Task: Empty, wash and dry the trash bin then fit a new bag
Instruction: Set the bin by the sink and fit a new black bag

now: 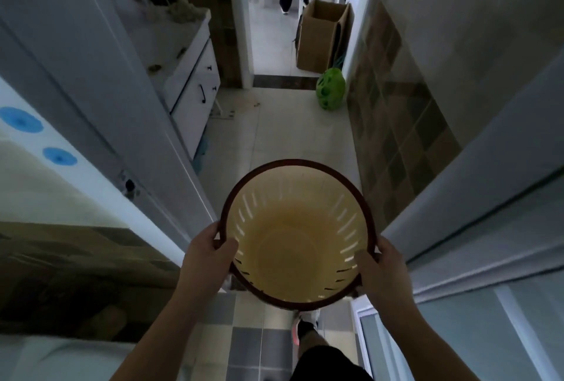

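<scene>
Both hands — left hand [205, 254], right hand [379, 266] — gripping trash bin [293, 246] rim, inside bare

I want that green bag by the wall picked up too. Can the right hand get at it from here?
Probably not: the right hand grips the trash bin rim, and the green bag lies well ahead down the floor.
</scene>
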